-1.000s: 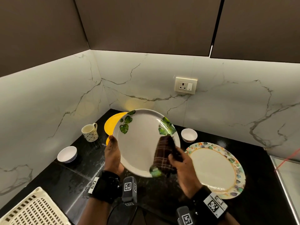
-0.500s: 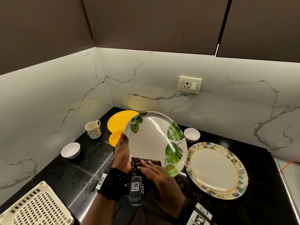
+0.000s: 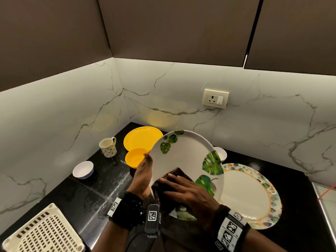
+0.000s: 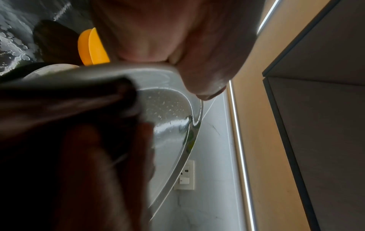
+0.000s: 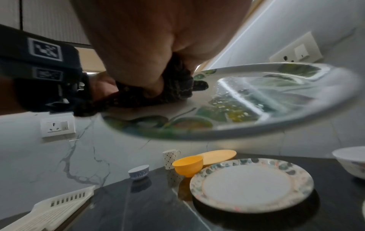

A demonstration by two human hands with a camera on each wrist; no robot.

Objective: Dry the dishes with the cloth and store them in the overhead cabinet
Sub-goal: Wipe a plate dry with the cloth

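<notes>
My left hand [image 3: 145, 166] grips the left rim of a white plate with green leaf prints [image 3: 183, 157], thumb on its face, and holds it tilted above the black counter. My right hand [image 3: 174, 186] lies with straight fingers on a dark checked cloth [image 3: 174, 174] and presses it on the plate's lower face. In the right wrist view the cloth [image 5: 177, 87] is bunched under my thumb, and water drops show on the plate [image 5: 256, 96]. The left wrist view shows the wet plate [image 4: 168, 112] edge-on under my thumb.
On the counter lie a plate with a coloured rim [image 3: 245, 193], a yellow plate [image 3: 141, 137], a yellow bowl [image 3: 135, 157], a patterned mug [image 3: 108, 147] and two small white bowls [image 3: 83, 170] [image 3: 221, 153]. A cream rack [image 3: 43, 231] sits front left. Closed overhead cabinets [image 3: 172, 28] hang above.
My right hand has carried the cloth from the plate's right side down to its lower face and flattened onto it. The left hand keeps its hold on the rim.
</notes>
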